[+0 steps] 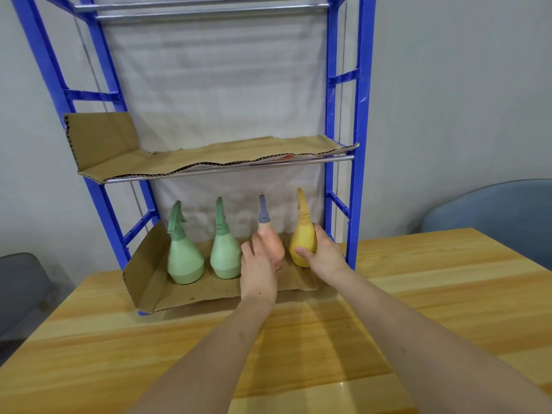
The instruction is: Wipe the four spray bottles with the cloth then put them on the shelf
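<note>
Four spray bottles in a row on the cardboard point(155, 282) lining the blue shelf's point(360, 115) bottom tier: two green bottles point(183, 258) point(224, 255), one pink bottle point(273, 243), one yellow bottle point(303, 237); all upright, long axes vertical, spray heads up; left grip point(258, 264) wrapped round the pink bottle, hiding its lower side; right grip point(324, 253) round the yellow bottle; shelf on the table point(418, 279).

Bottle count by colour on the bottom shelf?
green bottles: 2
pink bottle: 1
yellow bottle: 1
Total: 4
</note>
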Demonstrator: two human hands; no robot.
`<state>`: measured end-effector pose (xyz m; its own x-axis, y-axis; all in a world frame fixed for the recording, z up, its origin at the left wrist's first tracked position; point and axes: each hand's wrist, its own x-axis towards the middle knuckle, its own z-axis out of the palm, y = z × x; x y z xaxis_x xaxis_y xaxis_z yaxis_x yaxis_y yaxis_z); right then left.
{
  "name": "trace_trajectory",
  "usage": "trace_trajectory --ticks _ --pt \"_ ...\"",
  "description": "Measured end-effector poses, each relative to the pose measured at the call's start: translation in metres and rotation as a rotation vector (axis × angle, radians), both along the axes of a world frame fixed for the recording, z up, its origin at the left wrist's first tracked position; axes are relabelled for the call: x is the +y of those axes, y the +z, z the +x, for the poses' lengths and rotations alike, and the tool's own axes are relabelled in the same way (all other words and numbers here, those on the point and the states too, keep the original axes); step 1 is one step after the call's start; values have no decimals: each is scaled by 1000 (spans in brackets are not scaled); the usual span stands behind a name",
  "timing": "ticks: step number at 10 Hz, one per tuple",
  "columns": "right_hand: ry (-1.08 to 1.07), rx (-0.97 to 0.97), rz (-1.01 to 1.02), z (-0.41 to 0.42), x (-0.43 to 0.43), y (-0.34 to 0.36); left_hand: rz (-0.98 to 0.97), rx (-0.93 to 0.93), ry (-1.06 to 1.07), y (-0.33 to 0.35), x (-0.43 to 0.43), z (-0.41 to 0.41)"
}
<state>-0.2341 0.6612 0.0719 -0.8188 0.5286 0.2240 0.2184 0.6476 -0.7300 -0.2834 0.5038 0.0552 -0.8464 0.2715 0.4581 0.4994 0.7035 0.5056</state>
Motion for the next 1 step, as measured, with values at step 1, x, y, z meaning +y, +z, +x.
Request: trace_trajectory --ticks 1 --pt "-31 -13 -15 3 -1 4 31 -11 -7 3 0 3"
